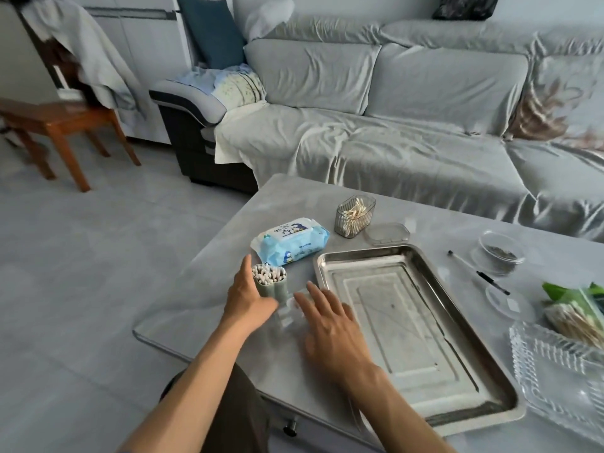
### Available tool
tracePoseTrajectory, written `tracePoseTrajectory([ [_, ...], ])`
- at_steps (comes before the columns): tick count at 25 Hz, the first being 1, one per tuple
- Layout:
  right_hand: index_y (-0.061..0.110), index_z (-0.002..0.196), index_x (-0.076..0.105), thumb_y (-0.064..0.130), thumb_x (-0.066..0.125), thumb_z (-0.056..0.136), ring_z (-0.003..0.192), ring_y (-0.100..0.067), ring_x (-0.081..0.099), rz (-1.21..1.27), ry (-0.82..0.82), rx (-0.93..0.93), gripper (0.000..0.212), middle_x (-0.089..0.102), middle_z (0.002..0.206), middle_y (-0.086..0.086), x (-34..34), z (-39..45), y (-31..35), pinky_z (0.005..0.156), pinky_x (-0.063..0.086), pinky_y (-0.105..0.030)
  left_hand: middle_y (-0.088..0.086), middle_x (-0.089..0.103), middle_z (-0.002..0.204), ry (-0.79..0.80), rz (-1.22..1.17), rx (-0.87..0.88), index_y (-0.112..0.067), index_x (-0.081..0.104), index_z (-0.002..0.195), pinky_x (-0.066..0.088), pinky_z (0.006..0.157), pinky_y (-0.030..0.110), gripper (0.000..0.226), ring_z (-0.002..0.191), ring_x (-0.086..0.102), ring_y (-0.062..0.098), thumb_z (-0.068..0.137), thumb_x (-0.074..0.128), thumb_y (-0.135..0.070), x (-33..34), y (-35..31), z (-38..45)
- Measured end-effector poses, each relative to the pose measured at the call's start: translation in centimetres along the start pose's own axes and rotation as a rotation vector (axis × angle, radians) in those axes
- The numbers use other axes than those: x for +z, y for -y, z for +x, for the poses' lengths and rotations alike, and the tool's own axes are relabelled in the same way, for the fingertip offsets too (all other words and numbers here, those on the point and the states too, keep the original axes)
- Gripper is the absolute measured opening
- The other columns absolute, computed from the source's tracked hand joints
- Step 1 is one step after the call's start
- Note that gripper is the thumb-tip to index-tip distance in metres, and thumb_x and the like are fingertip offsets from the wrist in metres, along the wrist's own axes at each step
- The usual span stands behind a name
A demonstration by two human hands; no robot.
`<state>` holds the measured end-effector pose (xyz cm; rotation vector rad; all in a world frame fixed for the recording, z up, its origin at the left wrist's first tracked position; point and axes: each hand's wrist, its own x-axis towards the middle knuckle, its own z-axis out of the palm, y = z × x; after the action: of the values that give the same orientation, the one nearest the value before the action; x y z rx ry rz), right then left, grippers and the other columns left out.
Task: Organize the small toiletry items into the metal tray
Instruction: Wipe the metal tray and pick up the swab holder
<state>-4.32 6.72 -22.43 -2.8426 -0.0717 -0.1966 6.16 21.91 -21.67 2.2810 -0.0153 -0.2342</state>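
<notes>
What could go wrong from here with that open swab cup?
1. The cotton swab cup stands upright with no lid on; if the left hand tips it in transfer, swabs may spill.
2. A clear lid lies by the right hand; it is hard to see and could get knocked off the table, whose edge is close.
3. The metal tray looks smooth, so a tall cup might slide or topple.

Hands (251,297) beside swab cup (269,284) (upright)
</notes>
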Motion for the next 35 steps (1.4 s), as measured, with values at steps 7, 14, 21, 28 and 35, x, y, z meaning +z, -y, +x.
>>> tracePoseTrajectory([
  [7, 0.028, 0.132, 0.049, 0.017, 0.059, 0.077, 0.115, -0.029, 0.050, -0.080, -0.025, -0.031, 0.056, 0.049, 0.136, 0.003, 0.4, 1.5, -0.5, 0.084, 0.043, -0.041, 0.008, 0.035, 0.152, -0.118, 0.111, 0.254, -0.017, 0.025, 0.152, 0.034, 0.107, 0.035, 0.088, 0.136, 0.039, 0.030, 0.074, 0.061, 0.000, 0.7, -0.2, -0.5],
  [14, 0.020, 0.119, 0.053, 0.010, 0.066, 0.070, 0.119, -0.033, 0.050, -0.141, -0.026, -0.082, 0.051, 0.054, 0.128, -0.001, -0.4, 1.9, -0.4, 0.088, 0.045, -0.042, 0.003, 0.060, 0.112, -0.077, 0.077, 0.122, -0.025, 0.048, 0.127, 0.043, 0.078, 0.029, 0.069, 0.106, 0.060, 0.028, 0.068, 0.084, -0.028, 0.0, 0.1, -0.6],
  [21, 0.017, 0.102, 0.066, 0.017, 0.084, 0.043, 0.078, -0.031, 0.063, -0.295, -0.084, -0.103, 0.062, 0.062, 0.099, -0.009, -0.6, 1.8, 0.6, 0.059, 0.050, -0.039, 0.001, 0.060, 0.101, -0.049, 0.111, -0.001, -0.019, 0.045, 0.116, 0.044, 0.071, 0.031, 0.073, 0.088, 0.058, 0.025, 0.061, 0.089, -0.037, -0.8, 0.1, -1.9],
  [28, 0.021, 0.107, 0.051, 0.059, 0.064, 0.061, 0.096, -0.017, 0.061, 0.199, -0.144, 0.094, 0.061, 0.063, 0.101, 0.005, -0.4, -1.1, -0.4, 0.080, 0.052, -0.034, -0.001, 0.073, 0.088, -0.016, -0.353, 0.014, -0.022, 0.059, 0.091, 0.053, 0.068, 0.032, 0.056, 0.075, 0.064, 0.017, 0.048, 0.097, -0.025, -1.5, 0.2, -2.8],
  [35, 0.028, 0.110, 0.058, 0.036, 0.090, 0.061, 0.079, -0.016, 0.067, 1.363, -0.336, 0.470, 0.059, 0.069, 0.100, -0.005, -3.1, -1.3, -1.9, 0.069, 0.058, -0.034, 0.005, 0.072, 0.096, 0.054, -0.807, 0.069, -0.021, 0.063, 0.103, 0.058, 0.062, 0.032, 0.053, 0.081, 0.070, 0.015, 0.054, 0.083, -0.024, -1.3, -2.7, -4.2],
])
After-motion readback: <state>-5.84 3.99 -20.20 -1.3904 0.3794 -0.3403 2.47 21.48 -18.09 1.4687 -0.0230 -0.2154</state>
